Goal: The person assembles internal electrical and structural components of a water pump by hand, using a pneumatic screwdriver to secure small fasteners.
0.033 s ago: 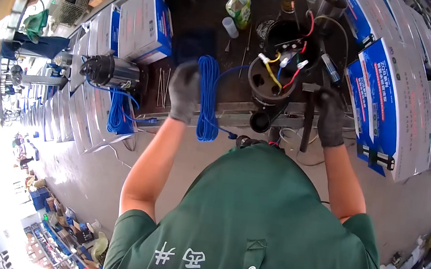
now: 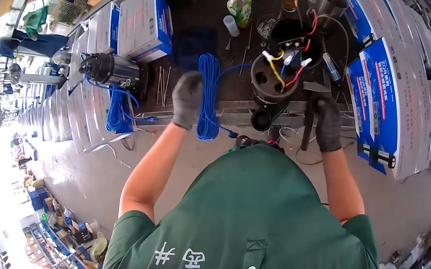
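Note:
My left hand, in a grey glove, is beside a long coil of blue cable at the bench's front edge; its fingers are blurred. My right hand, gloved too, has curled fingers close to a dark hammer-like tool; whether it grips that tool is hidden. Between my hands stands a dark round motor housing. Yellow, red and blue wires with white connectors rise from it towards a second dark cylinder behind. The blue cable runs up to the housing.
On the left lies a steel pump with its own blue cable coil. White and blue boxes stand at the left, with more boxes stacked right. Bottles, thin rods and a marker-like tube lie on the bench.
My left hand has shifted slightly right and nearer to me, closer to the coil. My right hand has come slightly nearer too. The coil looks nearly unchanged.

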Motion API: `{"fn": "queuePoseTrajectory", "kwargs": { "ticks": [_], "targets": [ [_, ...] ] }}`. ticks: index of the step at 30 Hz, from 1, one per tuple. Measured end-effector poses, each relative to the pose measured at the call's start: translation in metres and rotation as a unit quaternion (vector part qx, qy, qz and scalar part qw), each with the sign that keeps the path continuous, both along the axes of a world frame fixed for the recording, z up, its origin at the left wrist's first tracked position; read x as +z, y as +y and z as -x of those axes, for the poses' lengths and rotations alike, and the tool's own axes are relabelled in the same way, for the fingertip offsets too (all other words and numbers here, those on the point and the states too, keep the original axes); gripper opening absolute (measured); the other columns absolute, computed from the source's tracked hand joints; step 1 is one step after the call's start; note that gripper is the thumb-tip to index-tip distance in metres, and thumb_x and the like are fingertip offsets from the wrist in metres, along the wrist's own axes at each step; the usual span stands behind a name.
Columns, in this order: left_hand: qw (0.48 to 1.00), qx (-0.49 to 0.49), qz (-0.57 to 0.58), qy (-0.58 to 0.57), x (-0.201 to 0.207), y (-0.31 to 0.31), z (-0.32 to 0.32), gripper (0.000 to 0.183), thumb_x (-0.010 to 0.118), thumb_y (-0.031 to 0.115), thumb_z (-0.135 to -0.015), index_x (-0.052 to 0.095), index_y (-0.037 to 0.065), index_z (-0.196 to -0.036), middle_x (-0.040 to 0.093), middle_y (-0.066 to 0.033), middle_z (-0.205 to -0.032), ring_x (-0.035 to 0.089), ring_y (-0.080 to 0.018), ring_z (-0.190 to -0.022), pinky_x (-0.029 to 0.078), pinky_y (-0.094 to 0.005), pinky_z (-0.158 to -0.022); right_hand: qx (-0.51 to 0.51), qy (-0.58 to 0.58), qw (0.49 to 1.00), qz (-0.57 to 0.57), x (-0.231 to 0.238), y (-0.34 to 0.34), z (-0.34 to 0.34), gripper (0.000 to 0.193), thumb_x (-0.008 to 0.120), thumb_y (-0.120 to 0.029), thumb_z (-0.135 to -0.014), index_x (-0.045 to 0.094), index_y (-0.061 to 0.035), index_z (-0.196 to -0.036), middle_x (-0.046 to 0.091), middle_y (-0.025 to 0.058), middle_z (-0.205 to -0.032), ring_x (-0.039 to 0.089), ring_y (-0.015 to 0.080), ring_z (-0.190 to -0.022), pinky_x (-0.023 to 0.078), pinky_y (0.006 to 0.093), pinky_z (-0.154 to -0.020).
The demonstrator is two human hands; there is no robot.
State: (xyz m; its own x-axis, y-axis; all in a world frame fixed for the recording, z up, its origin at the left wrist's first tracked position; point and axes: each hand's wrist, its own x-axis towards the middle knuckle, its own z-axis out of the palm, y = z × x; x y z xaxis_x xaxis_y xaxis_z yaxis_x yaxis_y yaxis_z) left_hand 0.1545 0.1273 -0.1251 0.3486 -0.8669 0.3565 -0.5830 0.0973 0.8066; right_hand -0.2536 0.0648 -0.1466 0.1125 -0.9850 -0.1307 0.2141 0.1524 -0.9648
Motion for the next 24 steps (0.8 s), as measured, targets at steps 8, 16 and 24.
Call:
{"fn": "queuePoseTrajectory", "kwargs": {
  "ticks": [8, 16, 24],
  "targets": [
    [0.76, -0.467, -0.271, -0.361, -0.088, 0.083, 0.05, 0.026, 0.065, 0.011, -0.082, 0.07, 0.008, -0.107, 0.071, -0.0165, -0.097, 0.068, -0.0362, -0.098, 0.055, -0.0465, -0.083, 0.276, 0.245, 0.921, -0.127, -0.101, 0.133, -0.065, 0.021, 0.057, -0.008, -0.094, 0.069, -0.0011, -0.111, 0.071, 0.0121, -0.108, 0.066, 0.022, -0.099, 0.051, 0.0345, -0.094],
    [0.457, -0.556, -0.252, -0.647, -0.185, 0.084, 0.068, 0.029, 0.062, 0.029, -0.091, 0.074, 0.004, -0.103, 0.071, -0.0212, -0.101, 0.069, -0.037, -0.088, 0.053, -0.0502, -0.078, 0.375, 0.459, 0.802, 0.075, -0.228, 0.163, -0.116, 0.054, 0.071, -0.025, -0.087, 0.056, 0.0015, -0.132, 0.058, 0.0227, -0.136, 0.055, 0.0366, -0.127, 0.044, 0.0415, -0.106],
    [0.793, -0.48, -0.226, -0.298, -0.067, 0.08, 0.038, 0.034, 0.063, 0.006, -0.084, 0.065, 0.005, -0.118, 0.068, -0.0175, -0.099, 0.065, -0.0405, -0.095, 0.052, -0.0526, -0.079, 0.262, 0.083, 0.956, -0.104, -0.154, 0.192, -0.126, 0.028, 0.072, -0.013, -0.092, 0.063, -0.005, -0.118, 0.066, 0.0051, -0.1, 0.059, 0.0152, -0.095, 0.05, 0.0325, -0.089]
  ]
}}
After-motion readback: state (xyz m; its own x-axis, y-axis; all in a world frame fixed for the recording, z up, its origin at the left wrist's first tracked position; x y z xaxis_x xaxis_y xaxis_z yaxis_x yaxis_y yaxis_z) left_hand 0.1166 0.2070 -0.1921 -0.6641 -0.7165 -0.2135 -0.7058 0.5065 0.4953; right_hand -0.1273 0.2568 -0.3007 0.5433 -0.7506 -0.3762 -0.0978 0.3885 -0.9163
